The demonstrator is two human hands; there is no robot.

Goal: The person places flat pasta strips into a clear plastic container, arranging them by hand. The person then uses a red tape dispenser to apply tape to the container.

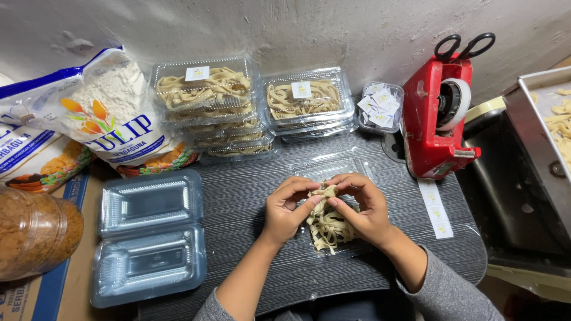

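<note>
Both hands, left and right, pinch one noodle heap; two packed stacks behind.

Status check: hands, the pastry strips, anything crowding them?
Left hand and right hand both pinching pastry strips over open clear clamshell box. Nothing crowding; tape dispenser stands clear.

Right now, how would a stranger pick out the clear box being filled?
On the dark table, look where the left hand and right hand meet. Under them lies an open clear box with pale dough strips, unlike the empty open box or the closed stacks.
</note>
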